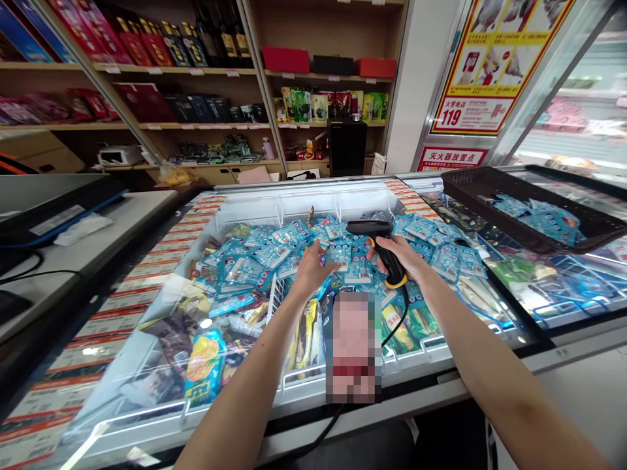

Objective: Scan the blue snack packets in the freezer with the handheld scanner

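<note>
My right hand (401, 254) is wrapped round the grip of a black and yellow barcode scanner (371, 228), whose head points left. A dark cable hangs from the scanner's handle toward the near edge. To its left, my left hand (313, 269) is over several blue packets (274, 253), thumb and fingers apart, with nothing held in it. Whether its fingertips touch a packet I cannot tell. White barcode labels show on many of these packets, which are spread across the glass-topped freezer (225, 210).
A dark basket (477, 189) holding more blue packets stands at the right. Yellow and blue food packs (206, 365) show through the glass. At the left is a counter (147, 202) with a dark device. Stocked shelves (215, 124) line the back. A blurred patch covers part of the near edge.
</note>
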Tool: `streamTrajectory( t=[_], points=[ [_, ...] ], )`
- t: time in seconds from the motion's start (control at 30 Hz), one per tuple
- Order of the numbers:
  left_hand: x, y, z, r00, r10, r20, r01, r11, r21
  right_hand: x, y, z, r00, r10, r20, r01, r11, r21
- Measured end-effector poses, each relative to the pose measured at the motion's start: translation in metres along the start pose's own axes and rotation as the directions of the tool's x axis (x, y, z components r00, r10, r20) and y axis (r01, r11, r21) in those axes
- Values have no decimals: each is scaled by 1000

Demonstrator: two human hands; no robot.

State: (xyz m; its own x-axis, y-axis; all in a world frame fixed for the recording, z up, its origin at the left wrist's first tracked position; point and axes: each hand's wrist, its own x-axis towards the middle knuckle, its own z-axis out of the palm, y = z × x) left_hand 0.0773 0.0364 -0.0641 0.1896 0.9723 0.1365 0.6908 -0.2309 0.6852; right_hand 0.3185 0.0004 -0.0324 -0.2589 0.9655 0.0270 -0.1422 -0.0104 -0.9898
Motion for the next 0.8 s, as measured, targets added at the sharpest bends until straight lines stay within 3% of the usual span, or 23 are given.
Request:
streamTrajectory(
  t=[0.23,0.47,0.67,0.8],
  points=[
    [0,0,-3,999,-6,-34,4,998,-55,0,-1,1,1000,-6,9,6,1000,4],
    [1,-7,-2,952,-54,-300,-23,968,-248,0,-1,2,1000,16,-11,-16,1000,-9],
    [6,-18,-10,890,-206,-407,-97,786,-611,-1,-2,2,1000,-4,7,4,1000,-9],
    [7,-22,-19,846,-240,-476,-180,713,-678,-2,-4,4,1000,0,17,1,1000,-30]
  ],
)
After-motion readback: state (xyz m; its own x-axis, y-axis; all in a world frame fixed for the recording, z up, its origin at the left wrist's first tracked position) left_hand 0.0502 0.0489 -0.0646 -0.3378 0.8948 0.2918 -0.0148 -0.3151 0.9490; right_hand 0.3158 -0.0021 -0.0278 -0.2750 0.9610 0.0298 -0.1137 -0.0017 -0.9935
